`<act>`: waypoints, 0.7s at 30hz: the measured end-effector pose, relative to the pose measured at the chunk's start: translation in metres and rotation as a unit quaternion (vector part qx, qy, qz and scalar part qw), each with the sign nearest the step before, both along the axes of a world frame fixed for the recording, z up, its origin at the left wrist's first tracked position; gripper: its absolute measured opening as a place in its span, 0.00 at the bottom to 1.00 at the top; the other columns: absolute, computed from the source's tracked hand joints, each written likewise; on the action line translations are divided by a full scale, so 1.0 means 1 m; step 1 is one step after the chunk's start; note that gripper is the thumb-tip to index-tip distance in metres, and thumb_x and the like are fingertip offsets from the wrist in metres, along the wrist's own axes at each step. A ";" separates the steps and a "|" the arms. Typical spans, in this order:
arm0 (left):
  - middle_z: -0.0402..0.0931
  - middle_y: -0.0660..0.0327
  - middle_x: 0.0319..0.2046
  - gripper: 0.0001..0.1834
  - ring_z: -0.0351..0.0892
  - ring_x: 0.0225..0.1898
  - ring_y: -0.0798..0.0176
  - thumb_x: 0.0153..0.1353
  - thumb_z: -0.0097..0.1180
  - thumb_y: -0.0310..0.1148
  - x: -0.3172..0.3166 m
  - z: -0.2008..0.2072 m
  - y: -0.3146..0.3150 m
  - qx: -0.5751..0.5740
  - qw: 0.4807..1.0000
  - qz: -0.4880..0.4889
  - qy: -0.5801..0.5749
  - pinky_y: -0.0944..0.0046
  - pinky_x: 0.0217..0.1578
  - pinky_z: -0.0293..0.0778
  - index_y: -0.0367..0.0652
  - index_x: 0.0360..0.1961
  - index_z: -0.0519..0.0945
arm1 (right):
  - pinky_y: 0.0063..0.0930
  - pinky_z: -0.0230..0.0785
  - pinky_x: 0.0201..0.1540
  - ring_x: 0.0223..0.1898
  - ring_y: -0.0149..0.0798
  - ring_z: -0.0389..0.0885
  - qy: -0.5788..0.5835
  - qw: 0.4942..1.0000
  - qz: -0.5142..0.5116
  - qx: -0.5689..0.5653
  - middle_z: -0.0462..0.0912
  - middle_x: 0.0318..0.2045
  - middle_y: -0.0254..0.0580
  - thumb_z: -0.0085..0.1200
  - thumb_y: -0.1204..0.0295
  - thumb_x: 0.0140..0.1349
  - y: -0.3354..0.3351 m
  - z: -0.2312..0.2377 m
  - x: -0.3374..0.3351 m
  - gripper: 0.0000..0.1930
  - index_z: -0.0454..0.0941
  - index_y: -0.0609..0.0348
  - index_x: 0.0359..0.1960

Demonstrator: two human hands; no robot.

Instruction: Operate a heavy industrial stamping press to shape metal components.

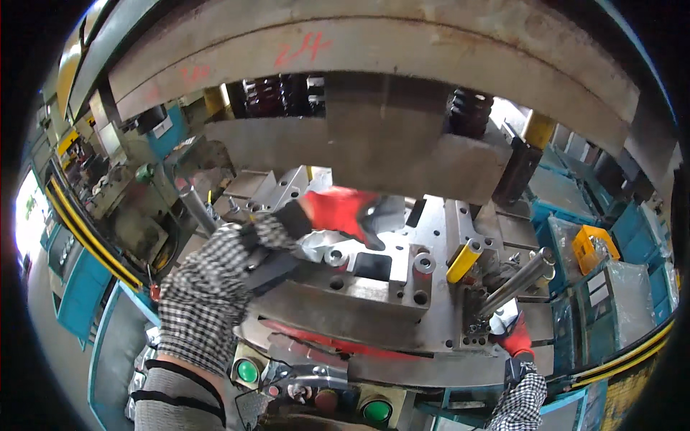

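Note:
My left hand (pixel 345 214), in a red glove with dark fingertips, reaches across the lower die (pixel 381 298) of a press. Its fingers are closed at the edge of a grey sheet-metal piece (pixel 392 214) over the die; the glove partly hides that piece. Under my left wrist lies crumpled-looking shiny material (pixel 313 244), whose kind I cannot make out. Low on the right, my right hand (pixel 516 337), also red-gloved, is closed on a small pale metal part (pixel 504 317). It stays beside the foot of a steel guide post (pixel 519 281).
The thick upper press plate (pixel 374 54) spans overhead. A yellow cylinder (pixel 464 261) and another post (pixel 197 208) rise from the die. Green buttons (pixel 376 411) sit at the near edge. Blue bins (pixel 625 302), one with an orange tray (pixel 595 246), stand to the right.

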State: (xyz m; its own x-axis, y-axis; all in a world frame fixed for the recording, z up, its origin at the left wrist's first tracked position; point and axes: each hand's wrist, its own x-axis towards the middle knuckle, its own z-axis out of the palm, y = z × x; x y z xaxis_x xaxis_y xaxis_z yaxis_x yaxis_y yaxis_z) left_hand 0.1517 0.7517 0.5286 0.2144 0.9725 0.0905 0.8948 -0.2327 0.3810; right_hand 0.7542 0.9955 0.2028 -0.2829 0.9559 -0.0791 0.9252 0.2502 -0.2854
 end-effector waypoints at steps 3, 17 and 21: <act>0.71 0.39 0.69 0.71 0.72 0.69 0.38 0.41 0.83 0.60 0.003 0.018 -0.067 0.145 0.987 -0.062 0.020 0.45 0.71 0.66 0.32 0.79 0.59 | 0.50 0.72 0.69 0.68 0.65 0.76 -0.007 0.999 0.013 0.030 0.76 0.69 0.66 0.85 0.41 0.35 0.006 0.006 0.019 0.82 0.38 0.66 0.83; 0.69 0.41 0.63 0.72 0.69 0.65 0.36 0.36 0.80 0.63 0.119 -0.258 -0.288 -0.091 0.977 0.100 0.164 0.30 0.67 0.61 0.38 0.79 0.61 | 0.38 0.71 0.67 0.66 0.43 0.77 0.211 0.936 -0.086 -0.269 0.77 0.70 0.46 0.77 0.76 0.39 -0.165 0.085 0.114 0.61 0.59 0.59 0.82; 0.68 0.39 0.65 0.70 0.66 0.68 0.31 0.35 0.81 0.61 0.136 -0.317 -0.257 -0.080 0.960 0.070 0.260 0.26 0.67 0.61 0.40 0.78 0.63 | 0.35 0.59 0.76 0.73 0.41 0.69 0.298 0.915 0.110 -0.248 0.73 0.72 0.45 0.84 0.69 0.30 -0.247 0.114 0.081 0.71 0.56 0.61 0.83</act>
